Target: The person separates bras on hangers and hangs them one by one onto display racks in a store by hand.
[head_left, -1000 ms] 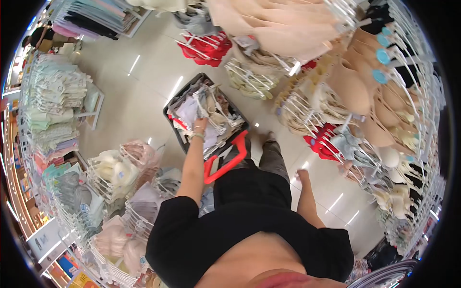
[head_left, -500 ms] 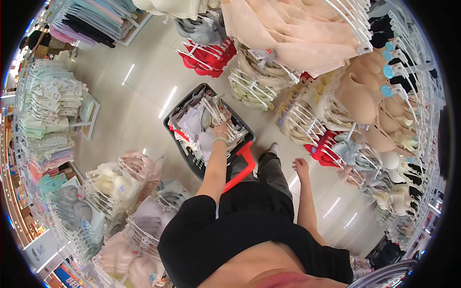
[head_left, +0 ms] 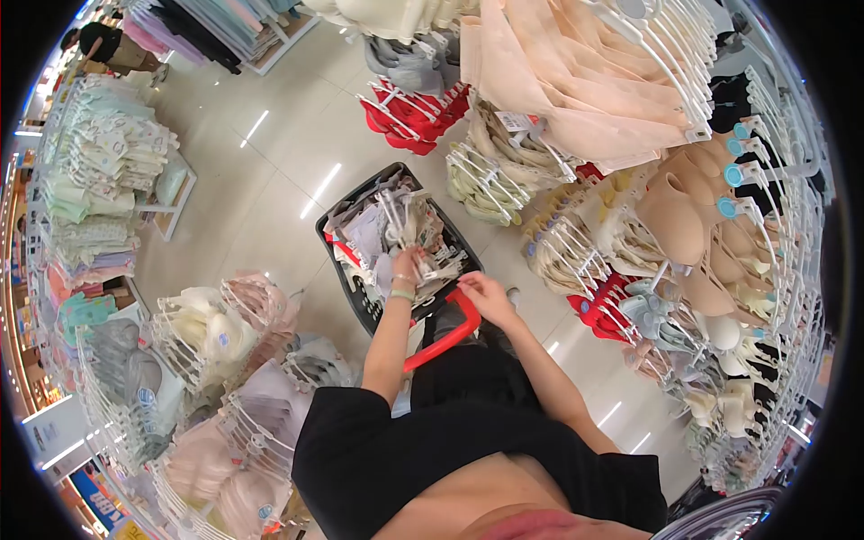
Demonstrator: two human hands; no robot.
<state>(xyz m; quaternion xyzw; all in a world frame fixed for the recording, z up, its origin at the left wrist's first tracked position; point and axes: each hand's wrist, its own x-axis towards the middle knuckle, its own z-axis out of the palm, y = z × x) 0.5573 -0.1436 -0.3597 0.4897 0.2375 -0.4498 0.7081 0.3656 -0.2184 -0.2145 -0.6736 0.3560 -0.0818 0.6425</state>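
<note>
A dark shopping basket [head_left: 360, 301] with a red handle [head_left: 447, 342] stands on the floor close in front of my legs. It holds a heap of pale garments [head_left: 365, 232] on white hangers [head_left: 438, 268]. My left hand [head_left: 409, 265] reaches into it, fingers curled on the hangers in the pile; the exact grip is small in view. At the near right corner of the basket is my right hand [head_left: 486, 295], fingers loosely bent and apart beside the handle, holding nothing I can see.
Racks of bras surround me: beige ones [head_left: 670, 220] at right, red ones [head_left: 414, 117] ahead, cream ones [head_left: 202, 337] at left. Peach garments [head_left: 576, 85] hang at the upper right. Pale clothes [head_left: 112, 148] hang farther left. A person [head_left: 99, 43] in black stands far off at upper left.
My right hand has come in from the side, away from the basket, to its near right corner by the handle. My left hand stays among the hangers in the basket, slightly lower.
</note>
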